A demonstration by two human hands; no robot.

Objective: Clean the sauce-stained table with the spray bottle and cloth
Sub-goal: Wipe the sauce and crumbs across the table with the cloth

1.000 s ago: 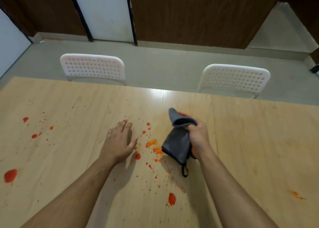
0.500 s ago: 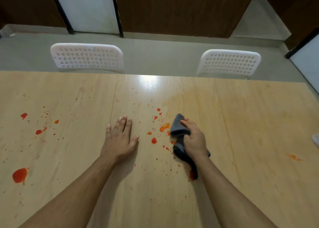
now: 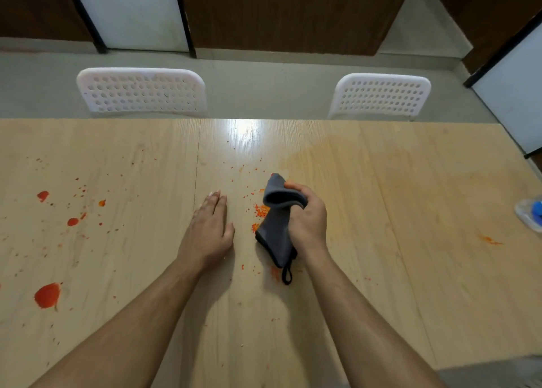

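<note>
My right hand (image 3: 308, 220) grips a bunched dark grey cloth (image 3: 277, 229) with a black hanging loop, held against the light wooden table (image 3: 410, 270) over orange-red sauce smears (image 3: 259, 211). My left hand (image 3: 209, 229) rests flat on the table just left of the cloth, fingers straight. More red sauce blobs (image 3: 47, 295) and spatter (image 3: 72, 220) lie at the left. A small orange streak (image 3: 488, 239) is at the right. The spray bottle (image 3: 532, 213), clear with a blue part, lies at the right edge, mostly cut off.
Two white perforated chairs (image 3: 140, 92) (image 3: 381, 95) stand tucked behind the table's far edge. Grey floor, brown wall panels and white panels lie beyond. The table's right edge runs diagonally near the bottle.
My right hand slid the cloth across the central sauce spots, which are now smeared and fewer. The view shifted, bringing the spray bottle further into sight at the right. My left hand stayed flat.
</note>
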